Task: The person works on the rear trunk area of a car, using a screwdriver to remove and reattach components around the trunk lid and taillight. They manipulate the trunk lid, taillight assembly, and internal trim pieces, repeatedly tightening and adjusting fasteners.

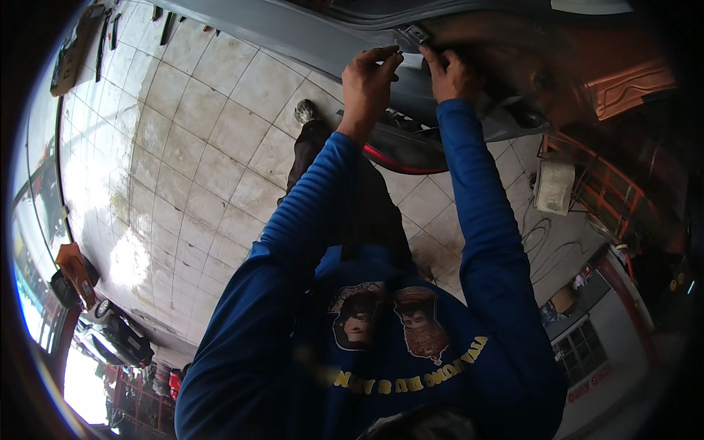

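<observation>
Both my arms reach up to a grey car body panel [286, 37] at the top of the head view. My left hand [367, 84] is closed in a pinch, thumb against fingers, just below a small metal latch piece [414, 34]. Whatever sits between those fingertips is too small to make out. To its right, my right hand [455, 77] has its index finger stretched toward the latch piece, the other fingers loosely bent against the panel edge. A pale patch [412, 60] shows between the two hands. Under them runs a red and black curved car part [403, 160].
Bare orange-brown car metal [631, 88] lies to the right. A tiled floor [213, 139] spreads left, with long dark parts [167, 29] at the far left. An orange rack [601, 176], a whitish box [555, 187] and loose cables [546, 242] stand on the right.
</observation>
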A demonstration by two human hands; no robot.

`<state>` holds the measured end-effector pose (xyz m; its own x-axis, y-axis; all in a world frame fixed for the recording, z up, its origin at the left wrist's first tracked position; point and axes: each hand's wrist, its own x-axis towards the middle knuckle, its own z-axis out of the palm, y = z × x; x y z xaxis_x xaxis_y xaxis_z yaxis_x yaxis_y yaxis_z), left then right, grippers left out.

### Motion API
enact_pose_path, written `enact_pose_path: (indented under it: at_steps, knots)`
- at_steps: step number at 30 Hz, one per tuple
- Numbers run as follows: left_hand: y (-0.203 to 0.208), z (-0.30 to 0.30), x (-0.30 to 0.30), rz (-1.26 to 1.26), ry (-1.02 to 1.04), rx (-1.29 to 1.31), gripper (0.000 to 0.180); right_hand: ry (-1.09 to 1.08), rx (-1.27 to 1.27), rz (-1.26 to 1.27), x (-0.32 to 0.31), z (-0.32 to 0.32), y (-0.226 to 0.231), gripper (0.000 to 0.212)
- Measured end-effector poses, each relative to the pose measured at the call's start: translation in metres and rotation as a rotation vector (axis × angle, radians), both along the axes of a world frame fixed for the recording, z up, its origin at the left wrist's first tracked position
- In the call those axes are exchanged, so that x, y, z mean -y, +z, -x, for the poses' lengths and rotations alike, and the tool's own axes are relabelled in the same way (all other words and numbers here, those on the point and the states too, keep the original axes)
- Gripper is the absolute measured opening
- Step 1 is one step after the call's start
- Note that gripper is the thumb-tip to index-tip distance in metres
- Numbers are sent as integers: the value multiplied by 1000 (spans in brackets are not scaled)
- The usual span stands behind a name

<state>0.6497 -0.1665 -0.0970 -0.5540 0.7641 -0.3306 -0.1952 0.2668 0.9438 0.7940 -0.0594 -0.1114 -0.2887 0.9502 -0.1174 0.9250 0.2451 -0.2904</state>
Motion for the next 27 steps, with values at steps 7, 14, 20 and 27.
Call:
enact_pose_path:
  at_steps: [7,14,20,27]
  knots:
    - [-6,-7,37,58,57,115,29,-141,16,16,-2,1,-11,83]
    - [-28,-4,97,-10,60,270,28,-263,-15,-37,0,22,-12,89]
    - [-40,-7,152,56,-39,262,29,-345,10,-119,-4,19,-16,92]
    - [-47,5,148,46,-63,154,26,-290,33,-69,-16,6,-22,93]
